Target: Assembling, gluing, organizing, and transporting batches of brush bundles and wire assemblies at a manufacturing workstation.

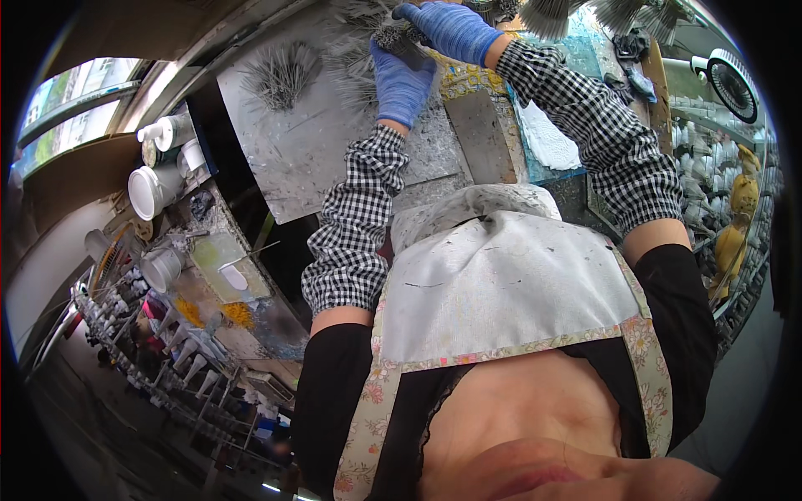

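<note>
At the top of the head view, my left hand (pixel 402 88), in a blue knit glove, is closed around a bundle of thin grey rods (pixel 393 37) with a dark, tightly packed end. My right hand (pixel 455 30), gloved alike, reaches in from the right and grips the same bundle near its top, partly hiding it. A loose, fanned-out pile of similar rods (pixel 282 73) lies on the grey board (pixel 276 154) to the left. More rods (pixel 355 71) lie just left of my left hand.
Right of the board are a flat grey plate (pixel 478 125), a yellow-stained patch (pixel 469 81) and white paste (pixel 547 138) on blue sheeting. Upright rod bundles (pixel 547 17) stand at far right. White tubs (pixel 154 190) occupy the left side table. A fan (pixel 732 85) stands right.
</note>
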Motion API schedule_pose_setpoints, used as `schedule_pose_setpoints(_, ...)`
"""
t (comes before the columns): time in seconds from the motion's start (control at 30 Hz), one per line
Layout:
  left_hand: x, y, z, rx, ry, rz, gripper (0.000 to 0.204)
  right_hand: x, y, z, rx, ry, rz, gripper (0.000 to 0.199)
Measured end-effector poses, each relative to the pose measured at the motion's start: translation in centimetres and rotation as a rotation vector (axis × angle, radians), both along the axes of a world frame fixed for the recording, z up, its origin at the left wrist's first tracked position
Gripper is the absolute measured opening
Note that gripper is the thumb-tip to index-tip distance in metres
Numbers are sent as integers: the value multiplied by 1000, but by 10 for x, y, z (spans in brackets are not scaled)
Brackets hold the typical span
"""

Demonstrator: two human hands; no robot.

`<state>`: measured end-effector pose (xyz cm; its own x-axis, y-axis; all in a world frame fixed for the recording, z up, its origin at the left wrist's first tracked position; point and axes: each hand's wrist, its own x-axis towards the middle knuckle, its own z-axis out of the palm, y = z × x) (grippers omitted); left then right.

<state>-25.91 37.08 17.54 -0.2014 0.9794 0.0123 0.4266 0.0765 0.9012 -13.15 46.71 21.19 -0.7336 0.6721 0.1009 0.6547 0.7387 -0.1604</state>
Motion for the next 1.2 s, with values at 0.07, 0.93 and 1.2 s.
schedule_pose_setpoints(0.07,-12,-6,10,-56,29,-117,79,6,4,6,3,16,59,23)
schedule_pose_setpoints(0.93,-61,55,29,-50,776,-488,33,134,-213,29,-195,248,-547,47)
schedule_pose_setpoints(1.2,-63,62,28,19,773,-485,34,158,-188,51,-289,498,-670,32)
